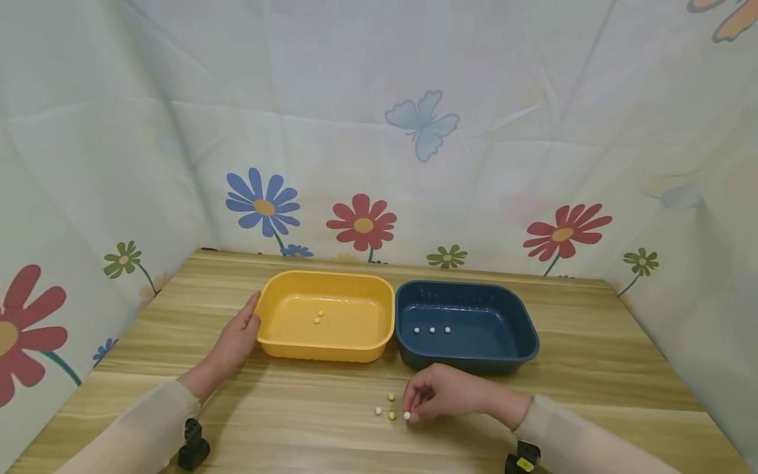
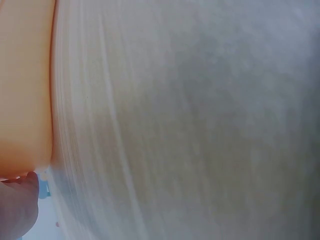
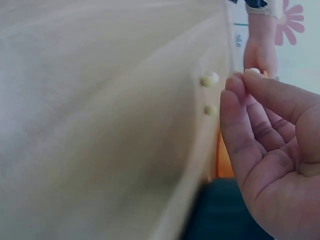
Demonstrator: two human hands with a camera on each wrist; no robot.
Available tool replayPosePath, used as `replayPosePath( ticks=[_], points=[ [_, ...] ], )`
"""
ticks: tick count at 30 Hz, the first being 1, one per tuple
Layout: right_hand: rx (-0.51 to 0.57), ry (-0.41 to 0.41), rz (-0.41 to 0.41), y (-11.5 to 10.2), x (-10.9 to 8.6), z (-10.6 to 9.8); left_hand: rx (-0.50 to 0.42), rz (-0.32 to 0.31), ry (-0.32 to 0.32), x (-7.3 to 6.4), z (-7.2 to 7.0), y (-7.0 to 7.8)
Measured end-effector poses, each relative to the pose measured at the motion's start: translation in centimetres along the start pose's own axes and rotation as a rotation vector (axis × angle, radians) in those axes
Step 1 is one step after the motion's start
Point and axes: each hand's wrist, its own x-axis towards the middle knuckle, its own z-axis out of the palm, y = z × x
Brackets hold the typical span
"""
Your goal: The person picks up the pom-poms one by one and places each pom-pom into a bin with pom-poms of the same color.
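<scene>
My left hand [image 1: 237, 336] rests against the outer left side of a yellow plastic tub [image 1: 322, 353], its fingers pointing along the wall. Two small pale yellow-green beads [image 1: 316, 321] lie in that tub. In front of the dark blue tub [image 1: 468, 364], my right hand [image 1: 441, 392] pinches a small white bead [image 1: 406, 416] between thumb and fingertips, low over the table. The right wrist view shows the white bead [image 3: 255, 70] peeking from between the fingertips. Left of that hand, two yellow-green beads [image 1: 391, 397] and one white bead [image 1: 378, 411] lie on the wood.
Three white beads [image 1: 432, 330] sit in a row inside the blue tub. Both tubs stand side by side on a wood-grain table [image 1: 284, 415]. A white cloth with printed flowers [image 1: 362, 225] and butterflies hangs around the back and sides.
</scene>
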Motion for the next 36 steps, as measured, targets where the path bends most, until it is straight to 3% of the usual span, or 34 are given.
replayPosePath(
  ticks=[14, 23, 36],
  points=[
    [0.036, -0.024, 0.147, -3.1, -0.6, -4.5, 0.000, 0.010, -0.001, 0.1, -0.1, 0.3],
    [0.018, -0.075, 0.115, -3.5, 0.2, -8.1, -0.006, 0.011, -0.009, 0.0, -0.2, 0.2],
    [-0.041, -0.111, 0.152, -4.0, 0.5, -13.0, 0.010, -0.008, -0.017, 0.1, -0.2, 0.4]
  ],
)
